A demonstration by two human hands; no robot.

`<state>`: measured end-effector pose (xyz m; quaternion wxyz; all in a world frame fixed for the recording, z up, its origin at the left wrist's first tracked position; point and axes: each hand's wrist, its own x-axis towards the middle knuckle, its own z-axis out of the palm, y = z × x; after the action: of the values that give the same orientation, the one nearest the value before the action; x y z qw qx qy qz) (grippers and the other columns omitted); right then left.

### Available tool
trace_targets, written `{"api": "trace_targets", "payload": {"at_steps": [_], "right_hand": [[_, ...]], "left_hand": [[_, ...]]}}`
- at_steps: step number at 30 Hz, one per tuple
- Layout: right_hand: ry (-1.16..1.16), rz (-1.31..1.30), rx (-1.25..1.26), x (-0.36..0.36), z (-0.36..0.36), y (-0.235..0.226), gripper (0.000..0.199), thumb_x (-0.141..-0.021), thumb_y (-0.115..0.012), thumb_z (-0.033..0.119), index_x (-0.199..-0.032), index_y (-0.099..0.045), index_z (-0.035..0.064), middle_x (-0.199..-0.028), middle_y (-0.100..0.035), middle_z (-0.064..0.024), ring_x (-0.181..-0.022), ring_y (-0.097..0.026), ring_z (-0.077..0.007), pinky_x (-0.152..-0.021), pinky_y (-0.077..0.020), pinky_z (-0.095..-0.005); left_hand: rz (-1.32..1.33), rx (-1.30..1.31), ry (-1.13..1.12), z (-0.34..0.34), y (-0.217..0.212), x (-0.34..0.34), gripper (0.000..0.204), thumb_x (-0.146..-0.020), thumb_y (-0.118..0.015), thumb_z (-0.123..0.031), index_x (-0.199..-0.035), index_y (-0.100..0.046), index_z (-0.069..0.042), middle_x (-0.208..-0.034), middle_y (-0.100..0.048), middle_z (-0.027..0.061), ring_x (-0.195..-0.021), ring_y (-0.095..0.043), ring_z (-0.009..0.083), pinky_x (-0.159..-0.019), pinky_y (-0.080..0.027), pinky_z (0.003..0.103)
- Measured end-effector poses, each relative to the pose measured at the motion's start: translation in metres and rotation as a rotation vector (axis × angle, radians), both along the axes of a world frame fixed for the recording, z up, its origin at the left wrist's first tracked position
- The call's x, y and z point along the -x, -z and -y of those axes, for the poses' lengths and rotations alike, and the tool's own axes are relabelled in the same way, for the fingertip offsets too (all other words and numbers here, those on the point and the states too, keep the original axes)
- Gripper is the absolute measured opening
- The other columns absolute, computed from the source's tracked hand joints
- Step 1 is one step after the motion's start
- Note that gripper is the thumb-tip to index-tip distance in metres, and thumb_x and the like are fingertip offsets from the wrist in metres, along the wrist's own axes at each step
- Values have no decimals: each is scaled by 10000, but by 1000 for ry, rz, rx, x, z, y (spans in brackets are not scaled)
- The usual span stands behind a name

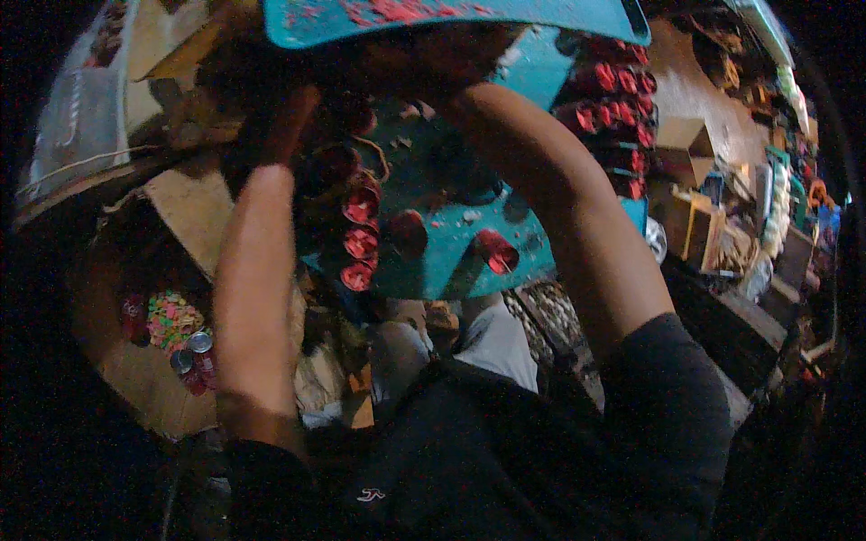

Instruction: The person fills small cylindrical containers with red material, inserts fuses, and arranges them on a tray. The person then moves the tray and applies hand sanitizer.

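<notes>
Both my arms reach forward over a teal table (451,275). My left hand (302,95) and my right hand (456,81) are in deep shadow below a blue tray (451,32) with pink-red bits on it. The fingers are hidden, so whether they touch the tray cannot be told. Near my left forearm, red can-like cylinders (361,242) with crumpled tops stand in a row. Another red cylinder (495,251) lies tilted between my forearms, with a darker one (408,233) to its left. More red cylinders (618,113) stand in rows beyond my right forearm.
On the left, an open cardboard box (171,392) holds colourful small pieces (174,320) and a few cans (204,352). Cardboard boxes (684,140) and wooden pieces (699,230) clutter the right side. My knees (501,338) are close to the table's near edge.
</notes>
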<state>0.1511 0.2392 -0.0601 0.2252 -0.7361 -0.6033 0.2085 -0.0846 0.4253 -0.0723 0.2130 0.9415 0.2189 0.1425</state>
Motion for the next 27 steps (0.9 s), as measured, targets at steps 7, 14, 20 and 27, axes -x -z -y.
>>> {"api": "trace_targets", "payload": {"at_steps": [7,14,20,27], "right_hand": [[35,-101,-57,15,11,-12,200,-939,-665,180,-1043,-702,14,-925,-714,-142,-863,-695,-249,-759,-545,-369],[447,-289,-136,69,205,-113,144,-917,-686,99,-1025,-688,3,-884,-692,-103,-874,-671,-152,-762,-537,-318],[714,-552,-11,185,324,-112,187,-874,-726,24,-1057,-700,-1,-899,-684,-113,-816,-671,-174,-753,-542,-321],[664,-365,-104,221,329,-105,533,-736,-773,-36,-1237,-617,57,-1119,-598,-154,-916,-644,-315,-795,-547,-380]], "left_hand": [[-392,31,83,-29,-37,-7,325,-881,-636,-174,-1154,-658,1,-1145,-686,250,-1012,-661,443,-853,-532,510],[155,43,-137,139,-136,34,210,-978,-636,-188,-1105,-689,-28,-1094,-702,154,-928,-669,351,-846,-538,437],[127,485,348,334,-119,79,219,-889,-652,-11,-1105,-632,21,-1083,-635,192,-1010,-631,391,-874,-534,451],[41,384,441,343,-86,87,400,-884,-713,-62,-1263,-602,-1,-1180,-625,197,-1051,-635,391,-868,-543,442]]}}
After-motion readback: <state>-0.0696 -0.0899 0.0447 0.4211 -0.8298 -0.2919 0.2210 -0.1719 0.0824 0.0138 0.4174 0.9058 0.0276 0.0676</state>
